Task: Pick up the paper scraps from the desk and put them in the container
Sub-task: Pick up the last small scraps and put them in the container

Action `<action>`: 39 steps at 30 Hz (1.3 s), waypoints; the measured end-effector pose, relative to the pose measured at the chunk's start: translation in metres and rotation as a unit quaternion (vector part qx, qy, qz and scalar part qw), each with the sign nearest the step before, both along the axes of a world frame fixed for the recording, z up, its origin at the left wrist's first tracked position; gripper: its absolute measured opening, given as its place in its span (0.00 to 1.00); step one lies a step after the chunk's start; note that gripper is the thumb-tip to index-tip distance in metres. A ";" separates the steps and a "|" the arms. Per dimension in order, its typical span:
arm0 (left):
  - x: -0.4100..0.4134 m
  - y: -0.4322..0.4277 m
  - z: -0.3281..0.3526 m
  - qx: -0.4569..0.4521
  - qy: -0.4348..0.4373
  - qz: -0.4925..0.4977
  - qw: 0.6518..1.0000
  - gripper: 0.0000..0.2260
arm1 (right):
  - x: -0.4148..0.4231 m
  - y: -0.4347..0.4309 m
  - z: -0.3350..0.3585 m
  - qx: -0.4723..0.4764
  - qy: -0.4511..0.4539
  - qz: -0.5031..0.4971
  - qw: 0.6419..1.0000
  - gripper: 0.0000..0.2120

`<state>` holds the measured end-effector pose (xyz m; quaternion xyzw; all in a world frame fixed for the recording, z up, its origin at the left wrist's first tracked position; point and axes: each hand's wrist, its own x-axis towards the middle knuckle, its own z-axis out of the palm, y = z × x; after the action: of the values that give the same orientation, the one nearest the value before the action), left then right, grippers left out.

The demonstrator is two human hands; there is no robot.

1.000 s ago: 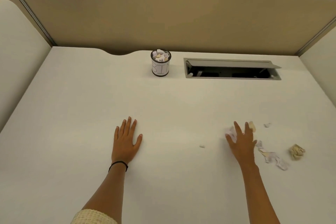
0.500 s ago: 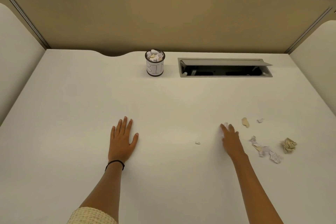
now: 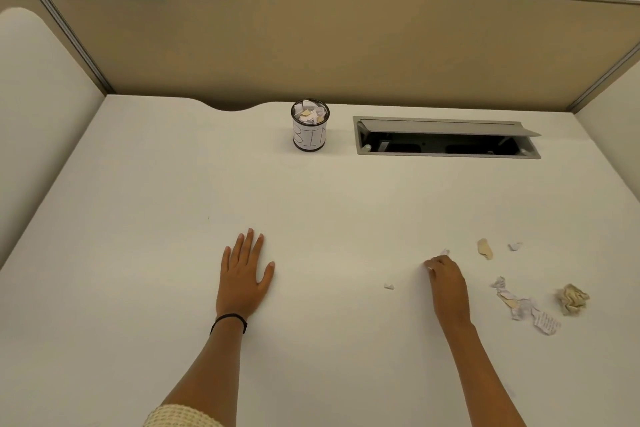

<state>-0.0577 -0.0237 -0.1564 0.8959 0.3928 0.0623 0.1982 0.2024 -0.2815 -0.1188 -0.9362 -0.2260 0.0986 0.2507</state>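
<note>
Hands: two are showing, both lying on the desk (image 3: 173,253) toward its near edge.
Left hand (image 3: 244,276): is resting palm down, fingers spread flat and released, holding nothing; a black band (image 3: 228,320) is circling the wrist.
Right hand (image 3: 446,282): is curling its fingers around a white scrap (image 3: 444,251), clenched on it, a bit of paper poking out past the fingertips.
Loose scraps: five are lying near the desk's right edge: a tiny white bit (image 3: 389,286), a tan piece (image 3: 485,248), a small white piece (image 3: 514,246), a torn printed strip (image 3: 526,308), a crumpled tan ball (image 3: 572,298).
Container (image 3: 309,130): one, marked BIN, is standing at the far edge, already stuffed with scraps.
Cable hatch (image 3: 446,137): one, standing open just right of the container.
</note>
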 end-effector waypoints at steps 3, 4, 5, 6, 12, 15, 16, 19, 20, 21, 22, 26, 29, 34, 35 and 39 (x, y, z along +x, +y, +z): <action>0.000 0.000 0.000 -0.001 0.000 -0.001 1.000 0.30 | 0.007 0.022 0.006 0.053 0.043 0.002 0.998 0.09; 0.000 0.001 0.000 -0.001 0.000 -0.001 1.000 0.29 | 0.010 0.031 0.008 0.063 0.044 0.011 0.997 0.08; 0.000 0.000 0.000 -0.001 0.000 0.000 1.000 0.29 | 0.013 0.040 0.010 0.078 0.049 0.017 0.996 0.07; 0.000 0.000 0.000 0.001 0.001 0.000 1.000 0.29 | 0.017 0.052 0.013 0.100 0.070 0.015 0.992 0.07; 0.001 0.000 0.001 0.003 0.004 0.003 1.000 0.28 | 0.041 0.147 0.044 0.257 0.287 -0.023 0.923 0.09; 0.001 0.000 0.001 -0.001 0.005 0.004 1.000 0.28 | 0.051 0.205 0.069 0.324 0.322 0.000 0.890 0.10; 0.001 0.000 0.002 -0.002 0.007 0.004 1.000 0.28 | 0.054 0.225 0.077 0.343 0.329 0.009 0.880 0.10; 0.002 0.001 0.002 -0.005 0.008 0.006 1.000 0.28 | 0.061 0.280 0.099 0.400 0.350 0.022 0.847 0.12; 0.001 0.001 0.002 -0.007 0.007 0.006 1.000 0.28 | 0.063 0.296 0.104 0.415 0.352 0.023 0.839 0.11; 0.001 0.001 0.002 -0.008 0.007 0.007 1.000 0.27 | 0.066 0.310 0.108 0.423 0.347 0.024 0.837 0.11; 0.001 0.001 0.001 -0.007 0.009 0.007 1.000 0.27 | 0.069 0.323 0.111 0.425 0.335 0.026 0.841 0.10; 0.002 0.001 0.000 -0.007 0.007 0.008 1.000 0.27 | 0.080 0.364 0.104 0.355 0.249 0.026 0.901 0.09; 0.002 0.002 -0.001 -0.008 0.012 0.007 1.000 0.27 | 0.083 0.380 0.089 0.237 0.125 0.053 0.962 0.10; 0.001 0.002 -0.002 -0.011 0.016 0.008 1.000 0.27 | 0.075 0.390 0.080 0.059 0.035 0.178 0.982 0.11; 0.001 0.002 -0.002 -0.011 0.016 0.007 1.000 0.27 | 0.074 0.392 0.084 0.028 0.027 0.189 0.981 0.11; 0.002 0.002 -0.002 -0.008 0.013 0.002 1.000 0.27 | 0.069 0.388 0.103 -0.005 -0.018 0.179 0.984 0.11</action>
<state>-0.0562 -0.0214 -0.1581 0.8940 0.3978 0.0484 0.2002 0.2710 0.1069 -0.0159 -0.8835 -0.3935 0.1262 0.2205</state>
